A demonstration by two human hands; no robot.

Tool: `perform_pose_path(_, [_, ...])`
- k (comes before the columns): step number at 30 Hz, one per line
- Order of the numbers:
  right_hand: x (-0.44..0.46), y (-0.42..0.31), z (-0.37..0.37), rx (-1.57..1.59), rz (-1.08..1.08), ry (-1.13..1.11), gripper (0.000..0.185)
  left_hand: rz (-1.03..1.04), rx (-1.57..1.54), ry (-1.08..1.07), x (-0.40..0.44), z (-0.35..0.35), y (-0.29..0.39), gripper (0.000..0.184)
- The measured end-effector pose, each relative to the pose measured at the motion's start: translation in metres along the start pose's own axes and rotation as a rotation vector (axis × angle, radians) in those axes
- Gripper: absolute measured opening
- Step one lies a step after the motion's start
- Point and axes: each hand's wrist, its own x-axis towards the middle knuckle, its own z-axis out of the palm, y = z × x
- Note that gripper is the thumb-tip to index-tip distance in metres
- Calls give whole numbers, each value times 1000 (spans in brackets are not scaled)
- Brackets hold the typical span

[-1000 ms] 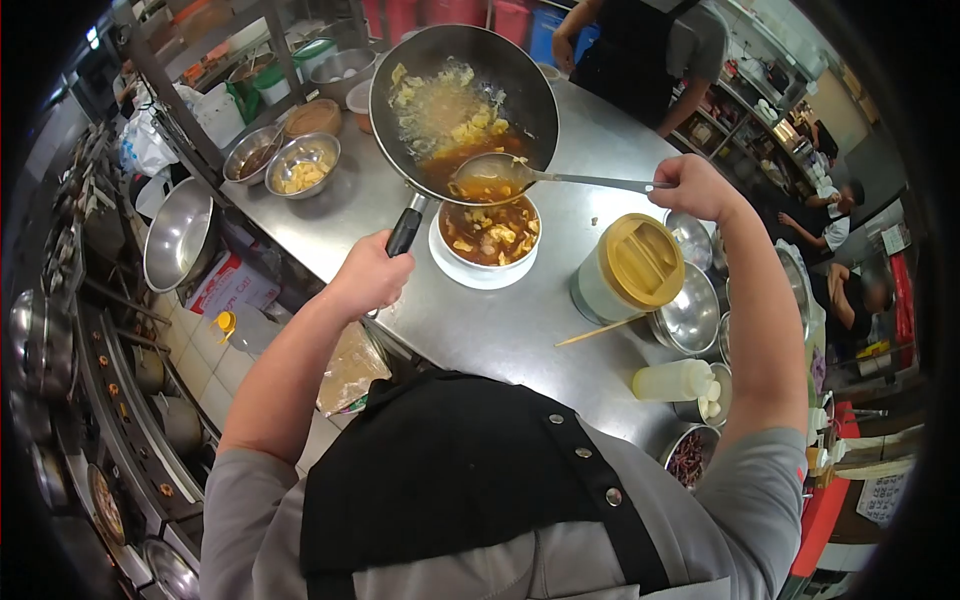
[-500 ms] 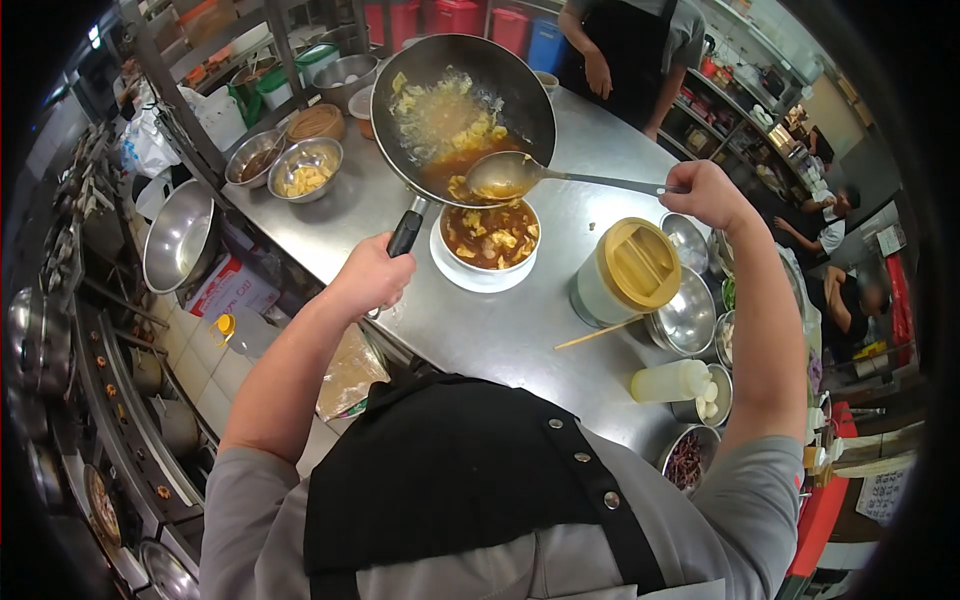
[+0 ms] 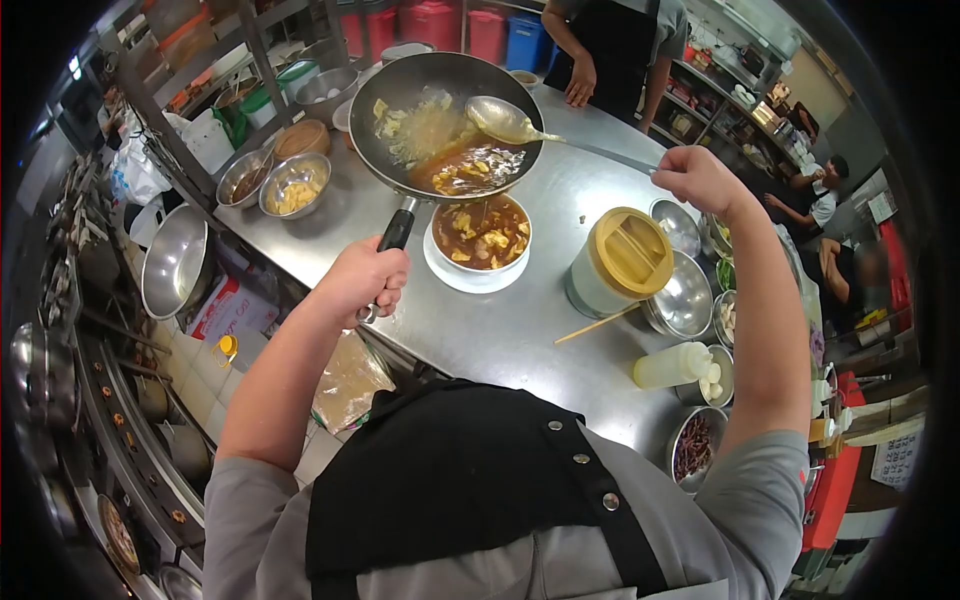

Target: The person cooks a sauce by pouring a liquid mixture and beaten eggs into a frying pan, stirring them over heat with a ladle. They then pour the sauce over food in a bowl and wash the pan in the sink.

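Note:
My left hand (image 3: 367, 280) is closed around the black handle of a wok (image 3: 365, 145), which is tilted above the table. Brown soup with yellow egg pieces pools at the wok's near side. In my right hand (image 3: 700, 182) is the handle end of a long metal ladle (image 3: 500, 120), its bowl raised over the soup inside the wok. Just below the wok's near rim stands a white bowl (image 3: 480, 232) filled with brown soup and egg pieces. It rests on a white plate (image 3: 478, 280).
A tub with a yellow lid (image 3: 628, 252), a squeeze bottle (image 3: 672, 365) and several metal bowls (image 3: 683, 295) stand at the right. More bowls (image 3: 296, 186) sit at the left. Across the steel table (image 3: 480, 340), another person's hand (image 3: 581, 80) rests near the edge.
The ladle has lifted from the wok's near rim up and farther into the wok. The wok and white bowl appear slightly more to the left and lower in view.

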Motion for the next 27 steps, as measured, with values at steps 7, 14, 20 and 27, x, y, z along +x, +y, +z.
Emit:
perform_pose_path(7, [-6,-8,-2,32,-25,19,23,-31,-161,-70,-21,6,25,9])
perform_pose_path(14, [-16,-24,-6,42,-91,-19,28,-11,-236,-38,-48,22,30,7])
perform_pose_path(20, [-2,-46,-6,-91,-314,-107,33,-13,-341,71,-85,39,21,9])
perform_pose_path(27, [-1,-112,27,-262,-664,-177,31,47,-391,201,-145,36,-19,17])
